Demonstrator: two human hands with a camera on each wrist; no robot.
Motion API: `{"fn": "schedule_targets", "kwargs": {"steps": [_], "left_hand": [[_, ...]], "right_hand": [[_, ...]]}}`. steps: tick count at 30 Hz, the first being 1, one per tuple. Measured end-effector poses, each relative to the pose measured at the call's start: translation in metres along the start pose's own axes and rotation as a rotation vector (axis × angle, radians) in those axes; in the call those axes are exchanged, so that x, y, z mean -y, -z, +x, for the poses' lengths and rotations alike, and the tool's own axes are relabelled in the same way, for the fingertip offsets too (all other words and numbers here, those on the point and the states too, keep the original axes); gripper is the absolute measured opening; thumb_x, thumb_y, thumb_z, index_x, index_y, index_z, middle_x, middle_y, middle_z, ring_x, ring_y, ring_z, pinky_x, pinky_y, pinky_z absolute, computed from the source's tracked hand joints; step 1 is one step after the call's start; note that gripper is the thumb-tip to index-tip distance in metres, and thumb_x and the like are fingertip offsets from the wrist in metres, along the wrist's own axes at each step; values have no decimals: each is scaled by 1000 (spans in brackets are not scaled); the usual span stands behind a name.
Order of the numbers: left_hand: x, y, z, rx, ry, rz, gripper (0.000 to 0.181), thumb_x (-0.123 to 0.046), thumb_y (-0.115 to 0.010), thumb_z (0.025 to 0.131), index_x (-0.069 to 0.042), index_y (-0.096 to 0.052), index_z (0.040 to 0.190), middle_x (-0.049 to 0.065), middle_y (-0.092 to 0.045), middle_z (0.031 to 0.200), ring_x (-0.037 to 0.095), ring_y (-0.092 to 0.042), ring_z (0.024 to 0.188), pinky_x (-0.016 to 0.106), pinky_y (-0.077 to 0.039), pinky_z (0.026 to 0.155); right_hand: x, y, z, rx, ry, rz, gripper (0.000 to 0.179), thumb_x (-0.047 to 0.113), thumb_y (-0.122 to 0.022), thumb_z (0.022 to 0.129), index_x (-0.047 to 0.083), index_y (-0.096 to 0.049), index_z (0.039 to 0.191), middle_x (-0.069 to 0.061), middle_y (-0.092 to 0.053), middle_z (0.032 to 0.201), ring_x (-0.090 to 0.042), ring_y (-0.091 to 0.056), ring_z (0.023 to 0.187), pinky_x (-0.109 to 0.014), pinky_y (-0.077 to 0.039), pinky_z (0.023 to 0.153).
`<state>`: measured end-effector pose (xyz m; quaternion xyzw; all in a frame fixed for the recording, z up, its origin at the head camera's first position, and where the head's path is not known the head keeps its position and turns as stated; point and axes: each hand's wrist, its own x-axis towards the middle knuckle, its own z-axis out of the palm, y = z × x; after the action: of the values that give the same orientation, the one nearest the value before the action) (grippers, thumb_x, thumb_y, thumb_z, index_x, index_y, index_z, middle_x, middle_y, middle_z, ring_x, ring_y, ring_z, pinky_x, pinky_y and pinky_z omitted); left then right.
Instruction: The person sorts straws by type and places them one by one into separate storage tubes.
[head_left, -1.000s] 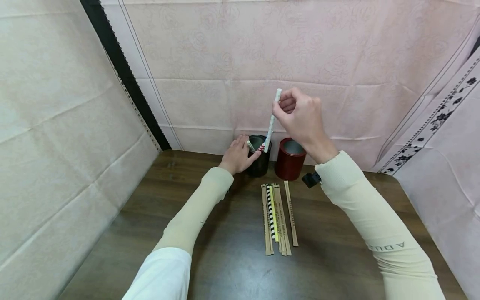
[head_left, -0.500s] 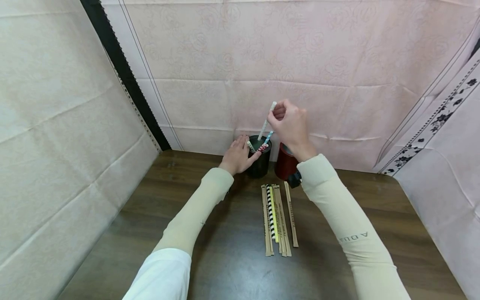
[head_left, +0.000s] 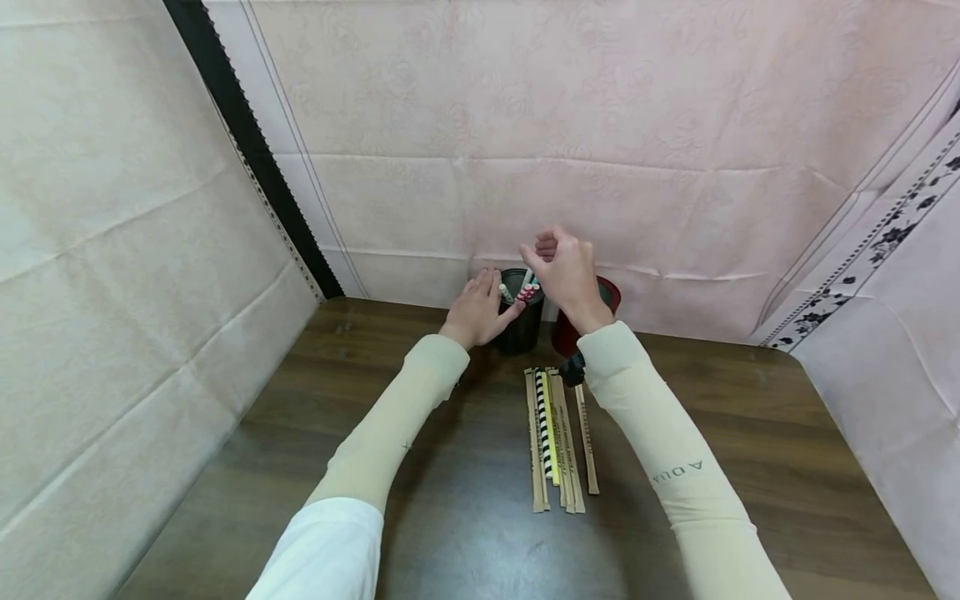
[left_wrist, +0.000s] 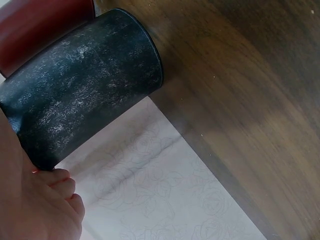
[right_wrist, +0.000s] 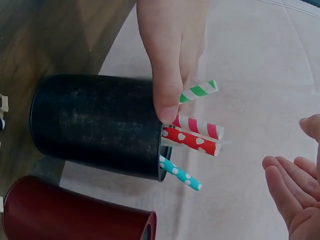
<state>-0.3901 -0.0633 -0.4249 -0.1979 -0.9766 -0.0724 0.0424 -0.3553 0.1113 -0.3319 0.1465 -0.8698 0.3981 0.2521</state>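
My left hand (head_left: pixel 476 310) grips a dark green-black cup (head_left: pixel 521 332) at its rim, with the thumb over the front edge in the right wrist view. Several paper straws lean in that cup: a green-striped straw (right_wrist: pixel 200 91), a pink-striped straw (right_wrist: pixel 202 127), a red straw with white hearts (right_wrist: pixel 192 141) and a blue dotted straw (right_wrist: pixel 181 173). A pale straw (head_left: pixel 527 277) also shows at the mouth, just under my right hand (head_left: pixel 566 279). Nothing lies between the parted thumb and fingers of the right hand, which hovers beyond the cup's mouth.
A dark red cup (right_wrist: pixel 75 212) stands right beside the dark one, partly behind my right wrist. Nearer me on the wooden table (head_left: pixel 465 500), several wrapped sticks (head_left: pixel 566 442) lie alongside a black-striped straw (head_left: pixel 543 429) and a yellow straw (head_left: pixel 552 442). Cloth walls (head_left: pixel 600 100) enclose the table.
My right hand has come left and down to the dark cup and let go of the pale straw, which now sits in the cup. The left hand has stayed put.
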Motion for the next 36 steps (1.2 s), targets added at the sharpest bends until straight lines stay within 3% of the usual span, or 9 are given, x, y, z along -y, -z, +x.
{"fn": "schedule_targets", "kwargs": {"steps": [10,23,30,36], "left_hand": [[1,1,2,29,9,18,93,-69,-20,109,2,-11,168,17,-10,178,30,-8,167,41,-11,137],[0,2,0,11,-13,11,92,-68,-21,109,2,-11,168,18,-11,178,30,-10,167,40,-12,136],[2,1,0,11,-7,12,92,-68,-20,109,2,-9,168,18,-9,178,29,-8,167,40,-11,137],[1,1,-1,17,-8,2,93,-69,-20,109,2,-10,168,18,-9,178,30,-8,167,40,-11,137]], "right_hand": [[6,24,-6,109,-40,-79,37,28,-73,101,-4,-71,119,-23,-78,115,-34,-78,105,-47,-64,90],[8,51,-27,263,-57,-224,31,21,-74,99,-7,-72,114,-22,-80,109,-34,-79,100,-49,-65,87],[-2,53,-41,383,-54,-295,29,21,-73,98,-5,-74,108,-21,-80,105,-34,-78,100,-48,-64,88],[-13,50,-57,489,-104,-324,33,24,-76,96,-6,-74,110,-22,-78,110,-36,-76,102,-51,-62,90]]}}
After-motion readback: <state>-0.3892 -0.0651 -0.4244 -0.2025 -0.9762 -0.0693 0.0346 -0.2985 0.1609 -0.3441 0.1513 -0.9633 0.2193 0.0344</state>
